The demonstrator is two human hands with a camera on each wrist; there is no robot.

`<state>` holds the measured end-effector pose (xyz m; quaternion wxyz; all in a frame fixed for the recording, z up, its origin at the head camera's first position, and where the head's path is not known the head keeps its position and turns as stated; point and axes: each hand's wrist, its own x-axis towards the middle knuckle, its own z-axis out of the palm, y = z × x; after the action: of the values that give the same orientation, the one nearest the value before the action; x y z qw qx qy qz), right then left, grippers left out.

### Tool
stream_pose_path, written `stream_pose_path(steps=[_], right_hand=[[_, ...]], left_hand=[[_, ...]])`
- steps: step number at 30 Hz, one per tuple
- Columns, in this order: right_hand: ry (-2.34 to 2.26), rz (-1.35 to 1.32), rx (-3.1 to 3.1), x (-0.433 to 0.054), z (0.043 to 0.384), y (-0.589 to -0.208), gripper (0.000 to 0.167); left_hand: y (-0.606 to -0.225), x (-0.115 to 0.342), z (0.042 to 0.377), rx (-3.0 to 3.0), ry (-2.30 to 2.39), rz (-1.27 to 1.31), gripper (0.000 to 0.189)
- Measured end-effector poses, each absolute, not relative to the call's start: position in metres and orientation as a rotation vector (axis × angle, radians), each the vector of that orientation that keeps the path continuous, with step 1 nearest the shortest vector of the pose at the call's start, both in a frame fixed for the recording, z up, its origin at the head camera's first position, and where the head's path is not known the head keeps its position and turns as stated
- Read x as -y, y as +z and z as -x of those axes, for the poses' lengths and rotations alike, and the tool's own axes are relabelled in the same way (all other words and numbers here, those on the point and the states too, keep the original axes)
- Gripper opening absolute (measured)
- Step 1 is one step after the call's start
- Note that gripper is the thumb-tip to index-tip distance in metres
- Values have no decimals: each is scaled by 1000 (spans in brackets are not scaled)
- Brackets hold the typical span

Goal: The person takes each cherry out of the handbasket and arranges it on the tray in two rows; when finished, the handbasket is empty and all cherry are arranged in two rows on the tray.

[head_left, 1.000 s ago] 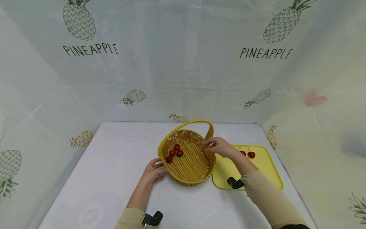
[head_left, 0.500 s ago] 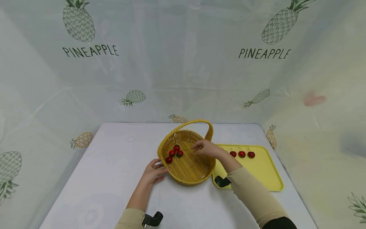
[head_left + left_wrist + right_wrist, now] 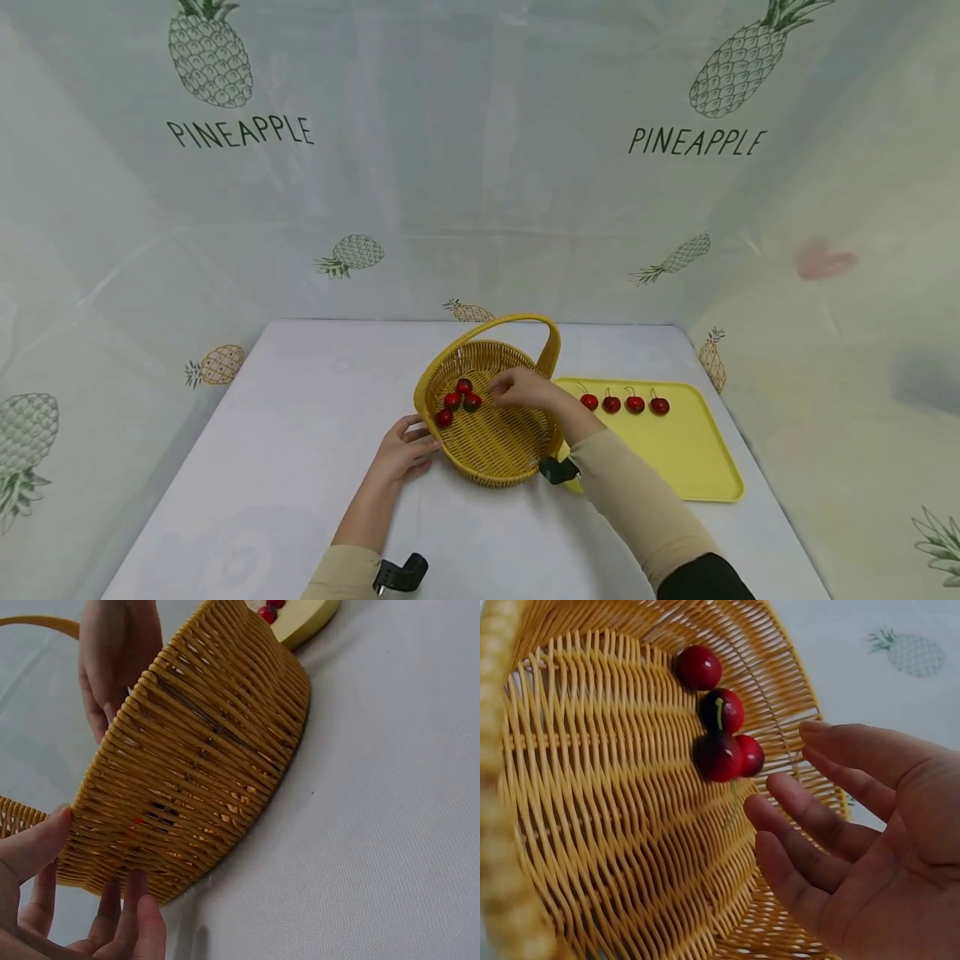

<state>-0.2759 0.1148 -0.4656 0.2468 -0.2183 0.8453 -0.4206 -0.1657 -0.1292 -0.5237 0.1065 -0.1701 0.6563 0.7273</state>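
A yellow woven basket [image 3: 498, 442] with an arched handle stands on the white table. Several dark red cherries [image 3: 452, 401] lie together at its left side, clearly seen as cherries [image 3: 720, 756] in the right wrist view. My left hand [image 3: 403, 450] holds the basket's left side, thumb at the rim and fingers against the outer wall [image 3: 180, 772]. Over the inside of the basket is my right hand [image 3: 521, 389], just right of the cherries. Its fingers [image 3: 787, 862] are loosely bent and spread apart, with nothing between them and a small gap to the fruit.
Partly behind the right forearm, a yellow tray [image 3: 697, 458] lies to the right of the basket. Several cherries with stems [image 3: 635, 405] sit in a row along its far side. A pineapple-print sheet [image 3: 480, 183] hangs behind the table.
My right hand has moved left from the basket's right rim to over its inside, near the cherries. More cherries on the tray have come into view. The left hand and basket stay put.
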Motion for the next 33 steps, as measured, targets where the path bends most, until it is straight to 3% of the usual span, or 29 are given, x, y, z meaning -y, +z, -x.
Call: stream_pose_path(steps=[33], right_hand=[[-1178, 333, -2233, -77, 288, -504, 49]], left_hand=[[-520, 130, 166, -1934, 2133, 507, 57]])
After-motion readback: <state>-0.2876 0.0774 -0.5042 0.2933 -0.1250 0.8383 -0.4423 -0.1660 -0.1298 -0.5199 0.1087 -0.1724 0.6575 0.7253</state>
